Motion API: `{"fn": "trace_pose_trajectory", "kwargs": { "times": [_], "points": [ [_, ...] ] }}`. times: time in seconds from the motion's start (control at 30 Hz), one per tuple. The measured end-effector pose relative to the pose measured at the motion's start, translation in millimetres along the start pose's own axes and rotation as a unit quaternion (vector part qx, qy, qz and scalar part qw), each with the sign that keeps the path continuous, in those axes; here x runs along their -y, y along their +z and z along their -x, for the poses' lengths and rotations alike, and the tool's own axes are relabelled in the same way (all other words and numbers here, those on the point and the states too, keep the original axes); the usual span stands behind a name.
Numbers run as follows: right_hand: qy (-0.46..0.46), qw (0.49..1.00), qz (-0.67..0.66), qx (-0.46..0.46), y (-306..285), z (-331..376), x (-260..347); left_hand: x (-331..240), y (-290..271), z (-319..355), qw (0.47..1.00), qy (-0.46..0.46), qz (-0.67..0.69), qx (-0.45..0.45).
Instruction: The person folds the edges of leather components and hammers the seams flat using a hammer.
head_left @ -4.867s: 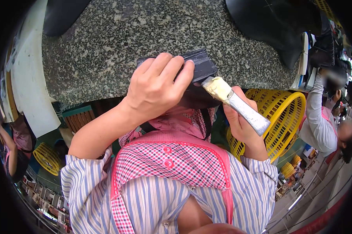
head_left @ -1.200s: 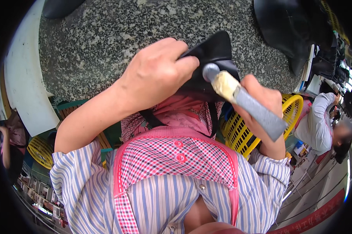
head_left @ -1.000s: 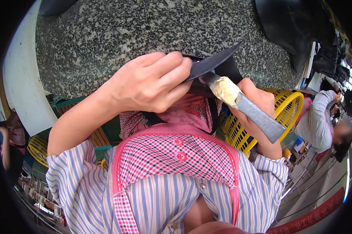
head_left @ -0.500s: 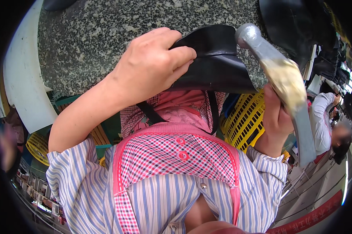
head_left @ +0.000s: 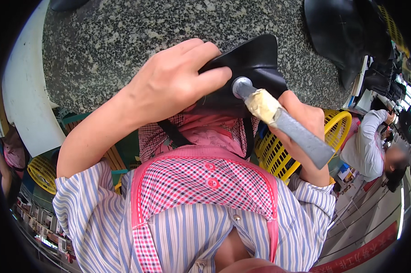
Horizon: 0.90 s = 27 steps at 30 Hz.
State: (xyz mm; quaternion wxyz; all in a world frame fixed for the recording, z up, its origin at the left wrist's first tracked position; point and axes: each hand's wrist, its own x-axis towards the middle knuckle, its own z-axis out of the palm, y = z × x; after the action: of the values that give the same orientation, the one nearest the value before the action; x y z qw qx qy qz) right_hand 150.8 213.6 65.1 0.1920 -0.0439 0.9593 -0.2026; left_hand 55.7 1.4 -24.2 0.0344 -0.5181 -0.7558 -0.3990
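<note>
A folded piece of black leather (head_left: 255, 54) lies at the near edge of the speckled stone slab (head_left: 114, 50). My left hand (head_left: 178, 75) pinches its left side between thumb and fingers. In my right hand (head_left: 305, 111) is a steel hammer (head_left: 301, 136) with a round face, a flat wedge-shaped end and yellowish wrapping round its middle. The round face is down at the leather, just right of my left thumb. The hammer partly covers my right fingers, and its handle is hidden.
More black leather pieces (head_left: 335, 34) lie on the slab at the right. Yellow plastic baskets (head_left: 339, 127) stand below the slab's near edge. A white board (head_left: 28, 104) is at the left. Another person (head_left: 367, 145) in a light sleeve is at the far right.
My right hand has swung the hammer down and left, from raised beside the leather onto it. The leather's right side has tilted and shifted slightly; my left hand keeps its hold.
</note>
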Motion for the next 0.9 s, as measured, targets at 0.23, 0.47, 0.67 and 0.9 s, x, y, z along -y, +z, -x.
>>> {"fn": "trace_pose_trajectory", "kwargs": {
  "times": [0.23,0.47,0.67,0.9],
  "points": [
    [0.003,0.998,-0.052,-0.025,8.5,2.2,-6.3,-2.5,-2.6,-3.3,0.999,-0.008,-0.03,0.022],
    [0.023,0.994,-0.043,-0.101,-14.6,-5.3,7.0,-13.2,-1.5,-7.7,0.995,-0.062,-0.076,0.037],
    [-0.039,0.996,-0.038,-0.07,-5.3,-24.9,-5.7,-14.6,-0.6,-8.6,0.994,-0.068,-0.07,0.041],
    [-0.024,0.998,-0.005,-0.066,-3.2,-25.8,-1.8,-9.5,1.7,-2.6,0.995,-0.099,-0.022,-0.001]
  ]
}}
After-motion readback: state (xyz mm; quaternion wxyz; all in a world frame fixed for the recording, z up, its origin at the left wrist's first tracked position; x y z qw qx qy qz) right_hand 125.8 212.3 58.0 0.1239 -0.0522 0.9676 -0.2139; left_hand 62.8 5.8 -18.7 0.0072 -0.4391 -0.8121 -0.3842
